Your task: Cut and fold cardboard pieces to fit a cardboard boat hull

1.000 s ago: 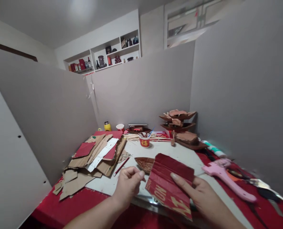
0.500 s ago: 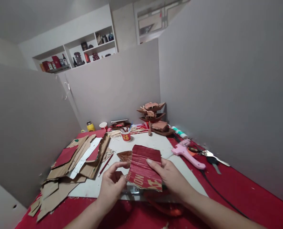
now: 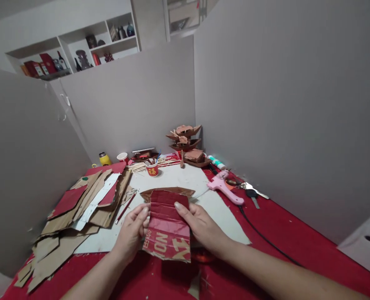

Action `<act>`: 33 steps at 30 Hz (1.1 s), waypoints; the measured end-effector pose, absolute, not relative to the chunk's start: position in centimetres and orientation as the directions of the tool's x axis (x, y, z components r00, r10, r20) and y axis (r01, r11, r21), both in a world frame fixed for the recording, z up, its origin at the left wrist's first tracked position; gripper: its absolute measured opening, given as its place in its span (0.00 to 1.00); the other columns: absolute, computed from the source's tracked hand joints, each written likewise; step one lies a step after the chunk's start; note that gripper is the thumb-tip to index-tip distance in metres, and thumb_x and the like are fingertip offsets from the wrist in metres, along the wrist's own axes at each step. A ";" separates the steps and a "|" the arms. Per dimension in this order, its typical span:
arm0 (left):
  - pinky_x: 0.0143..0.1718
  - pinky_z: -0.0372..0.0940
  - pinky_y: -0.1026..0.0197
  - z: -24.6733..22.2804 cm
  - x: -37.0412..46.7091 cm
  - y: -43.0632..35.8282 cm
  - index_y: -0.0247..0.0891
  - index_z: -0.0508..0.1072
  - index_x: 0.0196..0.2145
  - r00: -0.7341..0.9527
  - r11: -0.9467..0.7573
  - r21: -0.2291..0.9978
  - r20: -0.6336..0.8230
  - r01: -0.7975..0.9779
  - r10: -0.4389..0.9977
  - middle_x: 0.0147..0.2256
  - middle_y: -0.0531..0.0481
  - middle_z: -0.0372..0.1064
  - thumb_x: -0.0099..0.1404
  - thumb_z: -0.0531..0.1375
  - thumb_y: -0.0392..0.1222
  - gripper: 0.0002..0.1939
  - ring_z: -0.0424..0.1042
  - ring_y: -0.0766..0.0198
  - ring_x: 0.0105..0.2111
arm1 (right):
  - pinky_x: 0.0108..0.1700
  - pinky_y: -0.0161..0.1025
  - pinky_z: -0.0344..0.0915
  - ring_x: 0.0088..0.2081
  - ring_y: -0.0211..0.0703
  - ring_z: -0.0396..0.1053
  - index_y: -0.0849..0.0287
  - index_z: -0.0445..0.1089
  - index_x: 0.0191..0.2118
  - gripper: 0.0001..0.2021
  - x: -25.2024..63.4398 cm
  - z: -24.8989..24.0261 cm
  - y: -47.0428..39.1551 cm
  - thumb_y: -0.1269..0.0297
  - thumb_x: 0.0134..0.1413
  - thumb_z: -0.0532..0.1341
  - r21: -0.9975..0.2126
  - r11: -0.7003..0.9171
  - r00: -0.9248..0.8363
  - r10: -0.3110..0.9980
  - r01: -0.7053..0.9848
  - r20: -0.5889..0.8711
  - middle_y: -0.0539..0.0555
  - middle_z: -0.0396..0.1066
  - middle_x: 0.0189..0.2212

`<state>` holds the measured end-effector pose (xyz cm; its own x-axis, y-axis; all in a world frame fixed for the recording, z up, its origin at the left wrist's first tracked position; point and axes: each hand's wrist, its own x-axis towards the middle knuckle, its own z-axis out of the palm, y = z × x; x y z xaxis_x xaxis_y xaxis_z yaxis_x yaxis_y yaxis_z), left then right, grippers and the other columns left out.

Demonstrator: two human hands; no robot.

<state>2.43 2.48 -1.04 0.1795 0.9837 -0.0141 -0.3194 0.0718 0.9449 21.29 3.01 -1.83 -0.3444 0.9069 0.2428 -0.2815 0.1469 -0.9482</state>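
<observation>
A creased piece of red printed cardboard (image 3: 169, 227) is held up between my two hands in the middle of the view. My left hand (image 3: 133, 227) pinches its left edge, with the fingertips partly behind it. My right hand (image 3: 200, 225) grips the right side, thumb on the front face and fingers hidden at the back. Just beyond the cardboard lies a small brown model boat hull (image 3: 181, 191) on the pale work board (image 3: 216, 216), partly covered from sight. A pencil (image 3: 126, 207) rests left of the hull.
Stacked cardboard scraps (image 3: 75, 216) cover the left side. On the right lie a pink glue gun (image 3: 225, 189) with a black cord, keys (image 3: 252, 196) and a knife-like tool. Farther back stand a red paper cup (image 3: 152, 168), thin sticks (image 3: 169, 160) and model boats (image 3: 185, 141). Grey partitions (image 3: 135, 108) surround the table.
My left hand has changed from a loose hold near the lower corner to the cardboard's left edge. The cardboard is tilted differently, showing more print. The view has shifted right and down.
</observation>
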 end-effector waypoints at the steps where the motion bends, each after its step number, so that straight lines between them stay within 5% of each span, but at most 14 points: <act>1: 0.31 0.67 0.64 -1.1 2.5 2.4 0.35 0.76 0.42 0.219 0.088 0.949 -0.021 -0.301 0.976 0.34 0.44 0.77 0.60 0.64 0.45 0.14 0.73 0.65 0.27 | 0.39 0.40 0.67 0.32 0.43 0.71 0.61 0.72 0.34 0.20 21.3 -1.8 2.9 0.48 0.60 0.55 -0.953 0.150 -0.369 0.897 -0.264 0.244 0.52 0.74 0.28; 9: 0.29 0.65 0.65 -0.6 1.9 2.0 0.31 0.79 0.29 0.328 0.167 0.976 -0.113 -0.141 0.938 0.25 0.48 0.77 0.52 0.69 0.45 0.13 0.71 0.67 0.22 | 0.48 0.44 0.66 0.45 0.52 0.70 0.57 0.70 0.46 0.21 22.6 -0.6 3.0 0.46 0.53 0.58 -0.959 0.278 -0.177 0.948 0.053 0.265 0.56 0.74 0.43; 13: 0.26 0.63 0.65 -0.8 2.0 1.8 0.29 0.78 0.25 0.325 0.202 0.972 -0.155 -0.119 0.933 0.22 0.47 0.75 0.45 0.72 0.46 0.16 0.69 0.67 0.19 | 0.45 0.43 0.67 0.43 0.54 0.72 0.57 0.73 0.42 0.18 22.8 -1.6 3.3 0.50 0.48 0.64 -0.947 0.262 -0.346 0.919 0.185 0.187 0.56 0.76 0.41; 15: 0.25 0.63 0.65 -0.9 1.9 2.0 0.30 0.77 0.24 0.295 0.183 0.972 -0.133 -0.147 0.946 0.22 0.48 0.74 0.48 0.70 0.50 0.17 0.69 0.68 0.19 | 0.41 0.42 0.68 0.39 0.54 0.72 0.58 0.73 0.40 0.18 22.8 -2.1 3.4 0.49 0.49 0.64 -0.954 0.241 -0.338 0.926 0.181 0.169 0.56 0.76 0.39; 18: 0.21 0.62 0.66 -0.9 1.9 2.5 0.33 0.73 0.25 0.272 0.134 0.973 -0.079 -0.190 0.959 0.18 0.51 0.70 0.55 0.63 0.56 0.20 0.68 0.68 0.17 | 0.38 0.40 0.68 0.38 0.51 0.71 0.57 0.71 0.39 0.19 22.7 -2.2 3.7 0.48 0.48 0.63 -0.974 0.187 -0.099 0.980 0.125 0.175 0.55 0.75 0.37; 23: 0.21 0.64 0.68 -1.0 2.7 1.8 0.34 0.72 0.35 0.408 0.114 0.982 -0.044 -0.149 0.912 0.22 0.52 0.73 0.49 0.70 0.45 0.18 0.70 0.68 0.18 | 0.36 0.37 0.66 0.34 0.45 0.69 0.56 0.66 0.34 0.14 22.1 -1.8 4.2 0.52 0.48 0.63 -0.973 0.223 0.147 0.966 -0.051 0.214 0.50 0.70 0.28; 28: 0.27 0.67 0.63 -1.1 2.9 0.6 0.33 0.76 0.29 0.436 0.082 0.997 -0.080 0.015 0.896 0.24 0.45 0.75 0.57 0.64 0.53 0.17 0.72 0.63 0.23 | 0.37 0.36 0.67 0.32 0.43 0.69 0.57 0.67 0.34 0.12 20.6 -1.7 2.8 0.54 0.51 0.63 -0.959 0.231 -0.060 0.968 -0.165 0.243 0.49 0.71 0.28; 33: 0.23 0.64 0.64 -1.0 2.8 1.1 0.32 0.75 0.21 0.214 0.095 0.986 -0.065 -0.134 0.975 0.16 0.46 0.70 0.61 0.58 0.58 0.25 0.68 0.65 0.17 | 0.22 0.31 0.62 0.19 0.35 0.64 0.59 0.69 0.38 0.17 19.6 -0.9 1.4 0.50 0.50 0.63 -0.977 0.096 -0.268 0.952 -0.189 0.146 0.46 0.69 0.21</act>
<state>2.78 1.12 -1.05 0.2135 0.9748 -0.0652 -0.1344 0.0954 0.9863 19.64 1.42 -0.88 -0.2681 0.9523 0.1457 -0.1892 0.0963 -0.9772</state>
